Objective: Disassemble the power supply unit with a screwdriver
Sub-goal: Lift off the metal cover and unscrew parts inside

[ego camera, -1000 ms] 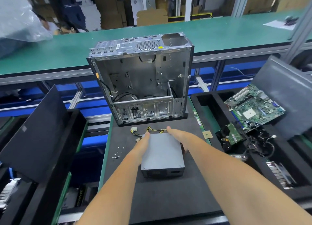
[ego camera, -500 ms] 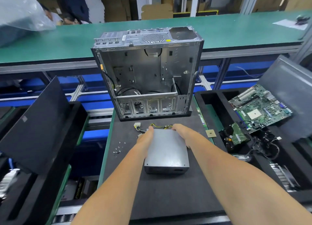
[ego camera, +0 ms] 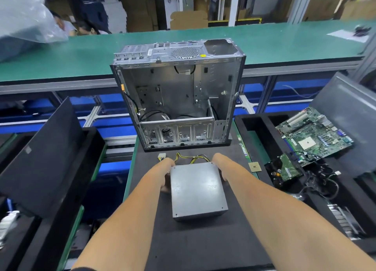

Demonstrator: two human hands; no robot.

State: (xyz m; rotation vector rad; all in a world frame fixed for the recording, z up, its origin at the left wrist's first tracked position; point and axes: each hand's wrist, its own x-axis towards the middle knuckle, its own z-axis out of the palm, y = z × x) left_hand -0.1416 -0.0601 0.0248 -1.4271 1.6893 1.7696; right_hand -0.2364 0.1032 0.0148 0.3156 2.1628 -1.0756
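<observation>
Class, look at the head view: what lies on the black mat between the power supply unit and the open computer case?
In the head view, the yellow-and-black cable bundle with a white connector.

The power supply unit (ego camera: pixel 197 191) is a plain grey metal box lying flat on the black mat at the view's centre, its blank lid up. Yellow and black cables (ego camera: pixel 192 158) trail from its 12 o'clock end, with a white connector (ego camera: pixel 161 156) at 11 o'clock.
</observation>
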